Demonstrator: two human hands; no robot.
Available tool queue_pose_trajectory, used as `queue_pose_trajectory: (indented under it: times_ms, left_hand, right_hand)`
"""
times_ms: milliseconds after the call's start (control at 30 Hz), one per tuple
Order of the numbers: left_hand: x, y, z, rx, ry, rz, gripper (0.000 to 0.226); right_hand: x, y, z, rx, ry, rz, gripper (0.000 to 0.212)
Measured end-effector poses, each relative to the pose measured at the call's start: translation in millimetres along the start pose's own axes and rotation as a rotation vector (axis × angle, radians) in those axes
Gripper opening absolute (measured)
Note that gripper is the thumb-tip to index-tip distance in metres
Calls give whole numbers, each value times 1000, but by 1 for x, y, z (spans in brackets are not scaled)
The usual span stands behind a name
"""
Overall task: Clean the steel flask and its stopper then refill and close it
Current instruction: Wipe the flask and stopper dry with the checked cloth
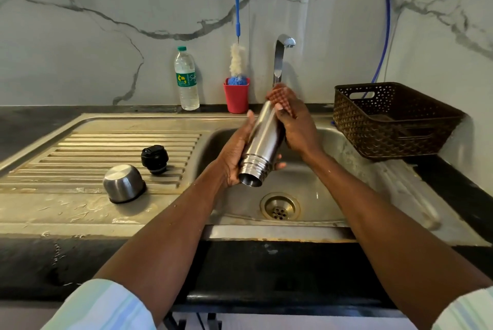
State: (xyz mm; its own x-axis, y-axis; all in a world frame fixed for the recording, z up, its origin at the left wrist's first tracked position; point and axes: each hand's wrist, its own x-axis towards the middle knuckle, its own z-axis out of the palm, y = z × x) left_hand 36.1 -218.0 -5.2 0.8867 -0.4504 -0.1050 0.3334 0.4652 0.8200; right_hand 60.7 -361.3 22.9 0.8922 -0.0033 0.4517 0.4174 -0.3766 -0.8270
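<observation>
The steel flask [262, 144] hangs tilted over the sink basin [314, 190], its open mouth toward me. My left hand [234, 153] grips it from below near the threaded neck. My right hand [296, 126] presses a reddish-brown scrub pad [280, 96] against the flask's far end. On the draining board [80, 153] stand the black stopper [154, 159] and the steel cup lid [123, 183], the lid upside down.
The tap [280, 62] rises behind the flask; no water stream shows. A red cup [236, 96] with a blue bottle brush [237, 36] and a plastic water bottle [186, 80] stand at the wall. A brown basket [394, 118] sits at the right. The drain [279, 206] is open.
</observation>
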Motion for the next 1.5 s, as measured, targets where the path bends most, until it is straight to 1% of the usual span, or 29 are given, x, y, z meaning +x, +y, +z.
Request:
queue_pose_trajectory:
  times_ms: [33, 100, 167, 200, 267, 333, 400, 467, 567, 633, 700, 833, 933, 1033, 1100, 1167, 1233, 1300, 1367, 1433, 1500]
  left_hand:
    - [2, 1, -3, -44, 20, 13, 71]
    - [4, 6, -8, -99, 120, 49, 57]
    - [6, 11, -15, -99, 212, 101, 55]
    - [5, 14, -19, -112, 239, 138, 56]
    - [2, 20, -27, -177, 297, 228, 48]
    - [-1, 24, -36, -264, 275, 274, 49]
    - [-4, 26, -38, -288, 264, 284, 54]
    - [-4, 24, -37, -230, 247, 246, 53]
    - [-5, 19, -23, -144, 175, 158, 44]
    - [-4, 13, -11, -133, 127, 127, 46]
    - [-3, 9, -4, -69, 101, 93, 47]
    - [-2, -1, 3, 119, 59, -6, 66]
    - [-1, -5, 5, 162, 74, -23, 70]
    - [2, -1, 1, 107, 56, 26, 72]
    - [5, 1, -3, 24, 124, 73, 56]
    - [6, 6, -8, -47, 191, 125, 37]
    - [4, 12, -13, -143, 211, 183, 31]
    - [1, 19, -23, -220, 239, 244, 33]
    - [-4, 25, -31, -251, 247, 261, 33]
    - [-7, 25, -32, -248, 228, 231, 34]
    - [-6, 23, -27, -243, 185, 193, 41]
  right_hand:
    - [-4, -5, 6, -35, -54, -35, 43]
    - [-19, -17, 19, -80, -198, -55, 43]
    - [-35, -27, 32, -185, -309, -104, 47]
    - [-41, -31, 36, -212, -334, -142, 48]
    - [-46, -34, 43, -196, -354, -203, 50]
    - [-46, -32, 46, -167, -378, -216, 50]
    - [-46, -27, 48, -132, -397, -207, 51]
    - [-42, -24, 47, -66, -359, -152, 53]
    - [-33, -26, 38, 35, -225, -61, 55]
    - [-25, -25, 29, 65, -135, -36, 54]
    - [-16, -19, 19, 50, -58, -30, 52]
    - [4, -2, 1, 104, 95, 44, 53]
    - [12, 7, -8, 156, 162, 98, 54]
    - [7, 7, -2, 53, 82, 27, 48]
    - [-2, -1, 10, -11, -22, -27, 44]
    - [-14, -8, 26, -74, -162, -58, 45]
    - [-27, -15, 39, -123, -254, -89, 50]
    - [-34, -18, 48, -89, -283, -117, 52]
    - [-37, -18, 54, -30, -295, -143, 52]
    - [-40, -18, 56, 37, -305, -139, 53]
    - [-39, -19, 53, 65, -270, -106, 52]
